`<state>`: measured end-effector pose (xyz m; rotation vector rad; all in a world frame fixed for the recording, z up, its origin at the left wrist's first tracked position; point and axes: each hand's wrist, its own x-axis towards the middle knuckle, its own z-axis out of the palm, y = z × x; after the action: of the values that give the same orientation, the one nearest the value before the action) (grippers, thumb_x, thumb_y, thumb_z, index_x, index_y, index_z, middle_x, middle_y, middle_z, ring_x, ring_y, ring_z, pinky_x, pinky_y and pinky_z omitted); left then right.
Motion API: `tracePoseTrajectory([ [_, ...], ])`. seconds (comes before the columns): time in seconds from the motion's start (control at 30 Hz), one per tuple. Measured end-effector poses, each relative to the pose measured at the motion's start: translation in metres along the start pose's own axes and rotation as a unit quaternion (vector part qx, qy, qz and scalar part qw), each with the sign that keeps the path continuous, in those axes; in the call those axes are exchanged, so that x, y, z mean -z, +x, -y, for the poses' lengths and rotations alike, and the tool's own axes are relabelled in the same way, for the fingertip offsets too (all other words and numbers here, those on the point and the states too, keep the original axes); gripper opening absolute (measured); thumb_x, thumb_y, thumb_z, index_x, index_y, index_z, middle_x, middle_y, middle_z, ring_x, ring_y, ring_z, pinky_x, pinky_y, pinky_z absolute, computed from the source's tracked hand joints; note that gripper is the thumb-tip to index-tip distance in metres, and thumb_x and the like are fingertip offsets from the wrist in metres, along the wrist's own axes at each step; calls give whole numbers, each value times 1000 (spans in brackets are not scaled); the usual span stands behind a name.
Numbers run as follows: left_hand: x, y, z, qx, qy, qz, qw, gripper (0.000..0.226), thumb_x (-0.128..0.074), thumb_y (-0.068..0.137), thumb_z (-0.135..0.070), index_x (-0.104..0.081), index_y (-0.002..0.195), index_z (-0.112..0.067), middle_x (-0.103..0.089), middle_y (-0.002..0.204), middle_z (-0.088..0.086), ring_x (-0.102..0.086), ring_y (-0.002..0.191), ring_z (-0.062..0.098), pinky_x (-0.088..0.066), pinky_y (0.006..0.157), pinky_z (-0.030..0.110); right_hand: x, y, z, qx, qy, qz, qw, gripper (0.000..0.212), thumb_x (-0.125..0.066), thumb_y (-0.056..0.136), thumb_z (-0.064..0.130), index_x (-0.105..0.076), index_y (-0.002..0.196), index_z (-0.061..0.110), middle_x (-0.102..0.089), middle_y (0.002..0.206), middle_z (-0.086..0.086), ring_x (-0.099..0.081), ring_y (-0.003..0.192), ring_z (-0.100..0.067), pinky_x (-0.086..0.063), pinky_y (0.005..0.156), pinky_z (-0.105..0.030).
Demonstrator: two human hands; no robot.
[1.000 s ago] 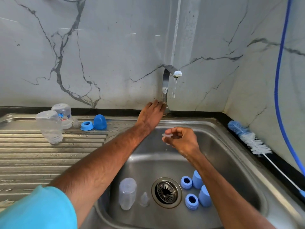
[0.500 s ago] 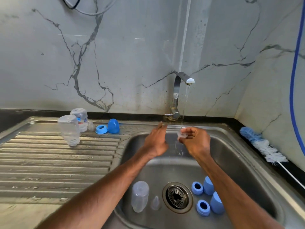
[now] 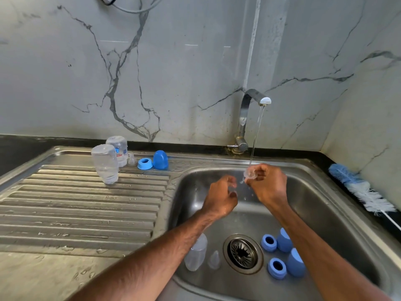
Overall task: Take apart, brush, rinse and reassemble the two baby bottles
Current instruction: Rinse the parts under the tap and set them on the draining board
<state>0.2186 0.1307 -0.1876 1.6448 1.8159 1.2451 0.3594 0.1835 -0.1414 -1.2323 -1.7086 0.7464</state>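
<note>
I am rinsing a small clear teat [image 3: 251, 173] under the thin stream of water [image 3: 256, 135] falling from the tap [image 3: 245, 118], over the back of the sink [image 3: 321, 192]; my right hand [image 3: 269, 185] is pinching the teat between curled fingertips and thumb; which way it is facing I cannot tell, as it is too small and glassy; my left hand [image 3: 221, 196] is hovering just beside it, fingers loosely curled, with nothing in it that I can make out; to do this well, I judge I should be turning the teat so water is running through inside and out, and gripping gently, since wet silicone is likely slippery; the teat is looking transparent, soft and wet, almost vanishing against the steel; lying near the drain are a clear bottle [image 3: 196, 253], a second teat [image 3: 214, 260], blue rings [image 3: 269, 242] and blue caps [image 3: 296, 262], probably awaiting rinsing; two upturned bottles [image 3: 105, 164] are standing on the drainboard [image 3: 86, 209].
</note>
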Motion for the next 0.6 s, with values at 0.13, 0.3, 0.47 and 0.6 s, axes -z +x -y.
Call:
tracePoseTrajectory([
  [0.13, 0, -1, -2, 26, -31, 1, 999, 43, -69, 92, -10, -58, 133, -12, -69, 120, -2, -69, 98, 11, -58, 84, 26, -1, -3, 1, 0, -12, 1, 1000, 26, -84, 83, 4, -75, 102, 19, -73, 90, 8, -70, 82, -4, -50, 62, -10],
  [0.3, 0, -2, -10, 31, -73, 2, 997, 40, -74, 89, -11, -61, 127, -15, -70, 116, -5, -68, 98, 8, -55, 76, 18, -3, -7, 4, 1, -22, 19, 1000, 26, -82, 84, 3, -73, 96, 24, -71, 87, 9, -68, 78, -1, -49, 55, -7],
  [0.47, -1, -3, -18, -8, -109, -39, 993, 26, -73, 94, -16, -70, 120, -12, -74, 111, -1, -71, 99, 11, -61, 86, 32, 0, -8, 7, -41, 10, 37, 998, 9, -80, 89, 23, -77, 89, 14, -76, 80, -1, -76, 74, -12, -65, 74, -30],
  [0.6, 1, -3, -22, -25, -140, -67, 988, 22, -68, 99, -22, -74, 120, -23, -76, 106, -10, -69, 98, 1, -56, 86, 18, 7, -11, 9, -181, 158, 112, 964, 38, -75, 92, 39, -77, 94, 1, -79, 79, -12, -79, 71, -22, -64, 63, -31],
])
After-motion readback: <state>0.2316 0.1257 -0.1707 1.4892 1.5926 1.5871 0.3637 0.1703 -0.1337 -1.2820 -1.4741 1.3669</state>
